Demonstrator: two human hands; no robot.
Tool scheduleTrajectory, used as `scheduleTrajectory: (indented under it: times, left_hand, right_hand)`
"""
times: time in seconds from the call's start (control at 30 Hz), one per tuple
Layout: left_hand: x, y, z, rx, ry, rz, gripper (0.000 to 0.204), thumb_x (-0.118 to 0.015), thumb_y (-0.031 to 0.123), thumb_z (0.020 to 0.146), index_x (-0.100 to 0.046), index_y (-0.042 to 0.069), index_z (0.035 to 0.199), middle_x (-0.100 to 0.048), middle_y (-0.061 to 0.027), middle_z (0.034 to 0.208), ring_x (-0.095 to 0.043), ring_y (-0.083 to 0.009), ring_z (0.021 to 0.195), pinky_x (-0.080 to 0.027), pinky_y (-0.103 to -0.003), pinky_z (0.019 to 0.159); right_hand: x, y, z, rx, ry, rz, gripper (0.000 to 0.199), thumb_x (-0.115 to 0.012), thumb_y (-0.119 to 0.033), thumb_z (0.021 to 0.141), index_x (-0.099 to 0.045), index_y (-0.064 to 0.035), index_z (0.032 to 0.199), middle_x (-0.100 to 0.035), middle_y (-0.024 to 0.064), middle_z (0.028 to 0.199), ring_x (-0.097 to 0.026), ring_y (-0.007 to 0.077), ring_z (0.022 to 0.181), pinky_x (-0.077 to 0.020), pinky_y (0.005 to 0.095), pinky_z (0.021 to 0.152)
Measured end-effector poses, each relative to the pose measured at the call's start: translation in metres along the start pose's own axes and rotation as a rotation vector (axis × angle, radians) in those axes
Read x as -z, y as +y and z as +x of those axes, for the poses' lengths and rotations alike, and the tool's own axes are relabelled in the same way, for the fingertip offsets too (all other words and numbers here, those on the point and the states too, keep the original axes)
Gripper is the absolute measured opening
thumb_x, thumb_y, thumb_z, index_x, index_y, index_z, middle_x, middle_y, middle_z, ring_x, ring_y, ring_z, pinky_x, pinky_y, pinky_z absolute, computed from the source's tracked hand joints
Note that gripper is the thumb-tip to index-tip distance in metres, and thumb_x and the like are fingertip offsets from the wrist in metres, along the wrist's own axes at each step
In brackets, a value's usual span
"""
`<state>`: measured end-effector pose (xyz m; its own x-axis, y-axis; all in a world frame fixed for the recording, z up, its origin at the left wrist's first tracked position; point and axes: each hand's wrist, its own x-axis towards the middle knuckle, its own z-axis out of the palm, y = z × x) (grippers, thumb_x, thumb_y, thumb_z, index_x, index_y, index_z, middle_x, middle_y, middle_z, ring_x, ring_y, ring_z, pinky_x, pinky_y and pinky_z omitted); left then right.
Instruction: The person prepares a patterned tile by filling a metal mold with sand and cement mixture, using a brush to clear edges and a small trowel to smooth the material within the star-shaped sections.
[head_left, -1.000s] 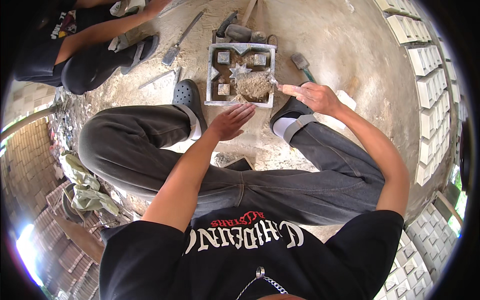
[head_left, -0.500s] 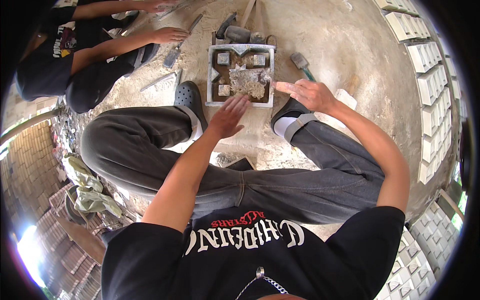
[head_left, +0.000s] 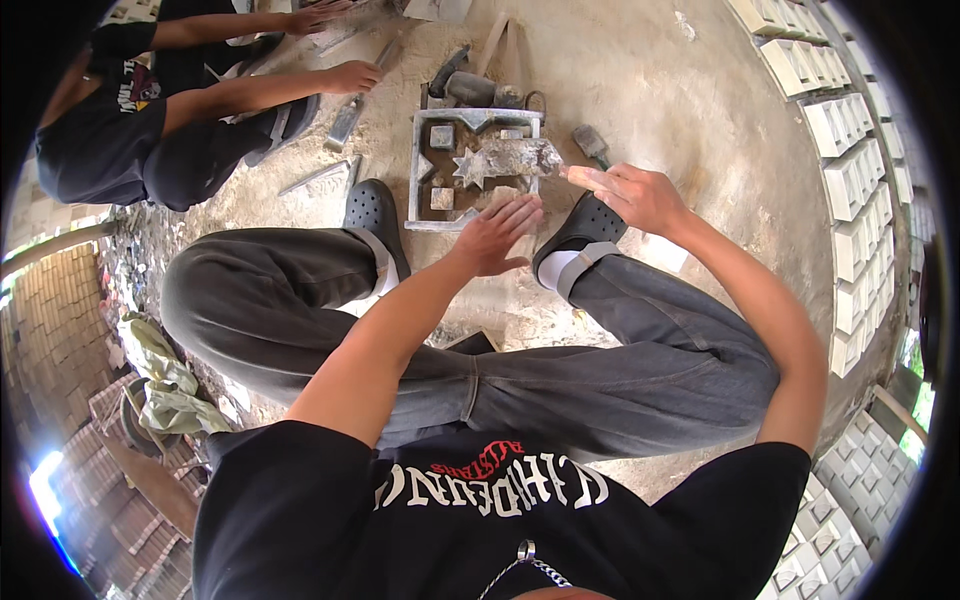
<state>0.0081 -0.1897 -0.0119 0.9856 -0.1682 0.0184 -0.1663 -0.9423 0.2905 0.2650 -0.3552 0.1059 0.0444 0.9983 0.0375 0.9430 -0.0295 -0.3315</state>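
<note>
Lying flat on the sandy ground between the person's two dark clogs, the square metal mould (head_left: 475, 168) shows a star and small square blocks inside its frame, with grey mortar spread over its upper right part. The right hand (head_left: 640, 196) is closed around the wooden handle of a trowel (head_left: 530, 160), whose mortar-coated blade rests across the mould's right side. The left hand (head_left: 497, 232) hovers open, fingers spread, over the mould's near edge; whether it touches cannot be told. Beyond the mould lie a hammer (head_left: 592, 144) and other tools. At upper left a co-worker's hand (head_left: 352, 76) reaches a tool. Rows of pale cast blocks (head_left: 845, 130) line the right.
</note>
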Motion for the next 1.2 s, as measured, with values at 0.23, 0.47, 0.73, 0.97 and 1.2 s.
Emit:
scheduleTrajectory:
  times: [0.23,0.47,0.73,0.97,1.2]
  left_hand:
    - [-0.004,-0.031,-0.007,0.384,0.075,0.076,0.110,-0.042,0.078,0.084,-0.016,-0.005,0.152,-0.015,-0.0200,0.160,-0.009,-0.0319,0.150,-0.007,-0.043,0.122]
    - [-0.012,-0.035,0.000,0.685,0.158,0.022,0.111,-0.042,0.076,0.085,-0.011,-0.008,0.151,-0.010,-0.0245,0.160,-0.006,-0.0364,0.150,-0.006,-0.045,0.121]
    - [-0.003,-0.015,0.034,0.272,0.050,-0.029,0.097,-0.033,0.069,0.094,-0.012,-0.004,0.153,-0.009,-0.0212,0.161,-0.004,-0.0313,0.151,-0.003,-0.042,0.122]
    - [-0.007,-0.011,0.010,-0.161,-0.007,0.020,0.089,-0.041,0.065,0.093,-0.017,0.005,0.154,-0.015,-0.0138,0.162,-0.011,-0.0255,0.150,-0.004,-0.043,0.123]
    - [0.008,-0.066,-0.072,0.512,0.134,0.069,0.104,-0.047,0.070,0.088,-0.017,-0.007,0.150,-0.016,-0.0255,0.158,-0.011,-0.0375,0.149,-0.010,-0.048,0.120]
  right_hand:
    - [-0.007,0.011,-0.009,-0.141,0.076,0.095,0.035,-0.064,-0.026,0.090,-0.066,-0.0192,0.124,-0.066,0.0084,0.088,-0.065,0.0291,0.072,-0.0530,0.0392,0.062]
    - [-0.019,0.013,-0.007,-0.193,0.076,0.146,0.035,-0.063,-0.024,0.092,-0.065,-0.0168,0.125,-0.065,0.0109,0.088,-0.064,0.0316,0.075,-0.0523,0.0404,0.066]
    - [-0.037,-0.002,-0.022,-0.286,0.113,0.213,0.039,-0.060,-0.023,0.094,-0.059,-0.0155,0.132,-0.065,0.0138,0.094,-0.064,0.0340,0.078,-0.0524,0.0416,0.068]
    - [-0.050,-0.027,-0.013,-0.200,0.103,0.284,0.041,-0.062,-0.019,0.092,-0.059,-0.0140,0.132,-0.062,0.0111,0.092,-0.063,0.0327,0.074,-0.0523,0.0412,0.064]
    - [-0.045,-0.033,0.000,-0.109,0.050,0.187,0.040,-0.060,-0.023,0.093,-0.058,-0.0157,0.132,-0.059,0.0084,0.097,-0.064,0.0313,0.072,-0.0531,0.0419,0.061]
